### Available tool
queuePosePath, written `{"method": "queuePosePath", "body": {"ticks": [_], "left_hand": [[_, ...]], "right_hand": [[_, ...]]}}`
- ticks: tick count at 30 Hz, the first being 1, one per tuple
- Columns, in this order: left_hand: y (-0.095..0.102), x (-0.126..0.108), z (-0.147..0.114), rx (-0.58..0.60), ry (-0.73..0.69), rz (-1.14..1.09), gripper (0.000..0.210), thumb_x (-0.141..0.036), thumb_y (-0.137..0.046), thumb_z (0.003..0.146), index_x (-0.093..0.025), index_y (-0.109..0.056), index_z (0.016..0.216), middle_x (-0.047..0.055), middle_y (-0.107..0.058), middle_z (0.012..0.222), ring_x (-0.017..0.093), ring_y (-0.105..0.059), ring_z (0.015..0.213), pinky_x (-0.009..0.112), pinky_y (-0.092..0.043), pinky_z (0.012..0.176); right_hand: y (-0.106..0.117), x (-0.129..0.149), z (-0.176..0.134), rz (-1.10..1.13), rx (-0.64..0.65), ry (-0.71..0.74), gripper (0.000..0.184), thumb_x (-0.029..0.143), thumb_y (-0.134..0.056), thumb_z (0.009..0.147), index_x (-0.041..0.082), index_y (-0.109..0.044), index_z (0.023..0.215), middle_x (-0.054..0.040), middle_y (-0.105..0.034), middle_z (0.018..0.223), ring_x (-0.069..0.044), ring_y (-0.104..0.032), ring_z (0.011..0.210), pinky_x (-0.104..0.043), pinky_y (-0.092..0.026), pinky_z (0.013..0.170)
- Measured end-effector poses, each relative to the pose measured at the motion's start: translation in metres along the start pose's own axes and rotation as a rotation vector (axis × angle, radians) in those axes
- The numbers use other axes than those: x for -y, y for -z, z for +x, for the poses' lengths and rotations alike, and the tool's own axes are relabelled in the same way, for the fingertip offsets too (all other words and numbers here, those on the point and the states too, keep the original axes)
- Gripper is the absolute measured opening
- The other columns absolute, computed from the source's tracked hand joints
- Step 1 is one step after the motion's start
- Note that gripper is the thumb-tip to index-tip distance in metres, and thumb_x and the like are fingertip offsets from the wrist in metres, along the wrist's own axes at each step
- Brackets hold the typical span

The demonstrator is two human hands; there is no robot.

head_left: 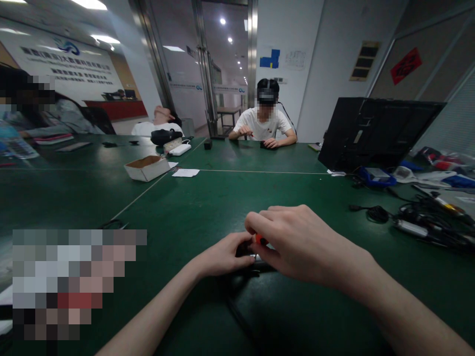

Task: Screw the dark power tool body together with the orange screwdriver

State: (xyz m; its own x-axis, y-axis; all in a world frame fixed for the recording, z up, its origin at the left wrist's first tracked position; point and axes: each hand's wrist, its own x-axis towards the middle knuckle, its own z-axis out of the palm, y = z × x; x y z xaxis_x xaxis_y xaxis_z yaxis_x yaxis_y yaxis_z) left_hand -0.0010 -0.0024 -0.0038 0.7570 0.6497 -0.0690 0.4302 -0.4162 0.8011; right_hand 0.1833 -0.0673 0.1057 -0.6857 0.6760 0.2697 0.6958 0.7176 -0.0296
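My right hand (293, 242) is closed, fingers pinched round a small orange-handled tool (261, 239), which looks like a screwdriver; most of it is hidden by the fingers. Close against it, my left hand (226, 254) is curled round a dark object with a silvery part (260, 264) low over the green table (178, 212). My fingers cover much of that object, so its kind cannot be made out. A dark cable (237, 311) runs from beneath my hands toward me.
A black monitor-like panel (374, 133) leans at the right, with tangled cables (426, 222) in front. An open white box (146, 169) and paper (185, 173) lie left of centre. A person (265, 121) wearing headgear sits opposite; other people are at the left.
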Motion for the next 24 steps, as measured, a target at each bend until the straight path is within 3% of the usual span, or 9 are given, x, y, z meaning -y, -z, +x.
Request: {"method": "queuePosePath", "body": {"ticks": [7, 14, 19, 24], "left_hand": [[0.0006, 0.0025, 0.0007, 0.004, -0.041, 0.02, 0.026, -0.026, -0.06, 0.077, -0.017, -0.057, 0.101, 0.003, -0.063, 0.101, 0.023, -0.057, 0.091, 0.031, -0.045, 0.081], [0.0019, -0.0009, -0.001, 0.008, -0.01, 0.017, 0.027, -0.027, -0.059, 0.077, -0.018, -0.058, 0.102, 0.003, -0.063, 0.1, 0.024, -0.058, 0.092, 0.032, -0.045, 0.083], [0.002, 0.0001, 0.0002, 0.024, -0.024, 0.014, 0.027, -0.024, -0.06, 0.078, -0.019, -0.057, 0.104, 0.003, -0.062, 0.104, 0.023, -0.058, 0.094, 0.031, -0.045, 0.084], [0.0003, 0.0049, 0.0009, 0.031, 0.011, 0.004, 0.021, -0.028, -0.061, 0.079, -0.017, -0.055, 0.096, 0.004, -0.061, 0.099, 0.024, -0.057, 0.093, 0.034, -0.044, 0.084]], "right_hand": [[0.002, 0.0026, -0.002, 0.075, 0.041, 0.001, 0.016, 0.019, -0.051, 0.082, 0.02, -0.046, 0.097, 0.002, -0.059, 0.083, -0.011, -0.048, 0.065, -0.024, -0.024, 0.052], [-0.0014, 0.0001, 0.0003, -0.069, -0.014, -0.093, 0.024, 0.045, -0.044, 0.092, 0.022, -0.05, 0.085, 0.0031, -0.058, 0.067, -0.012, -0.047, 0.055, -0.025, -0.019, 0.049], [-0.0007, 0.0006, 0.0007, -0.067, -0.014, -0.098, 0.012, 0.033, -0.047, 0.091, 0.021, -0.05, 0.093, 0.0023, -0.06, 0.073, -0.013, -0.049, 0.058, -0.025, -0.021, 0.049], [0.0042, 0.0006, -0.001, 0.022, 0.024, -0.077, 0.012, 0.024, -0.05, 0.084, 0.019, -0.047, 0.095, 0.0011, -0.06, 0.081, -0.012, -0.05, 0.061, -0.024, -0.025, 0.05]]}}
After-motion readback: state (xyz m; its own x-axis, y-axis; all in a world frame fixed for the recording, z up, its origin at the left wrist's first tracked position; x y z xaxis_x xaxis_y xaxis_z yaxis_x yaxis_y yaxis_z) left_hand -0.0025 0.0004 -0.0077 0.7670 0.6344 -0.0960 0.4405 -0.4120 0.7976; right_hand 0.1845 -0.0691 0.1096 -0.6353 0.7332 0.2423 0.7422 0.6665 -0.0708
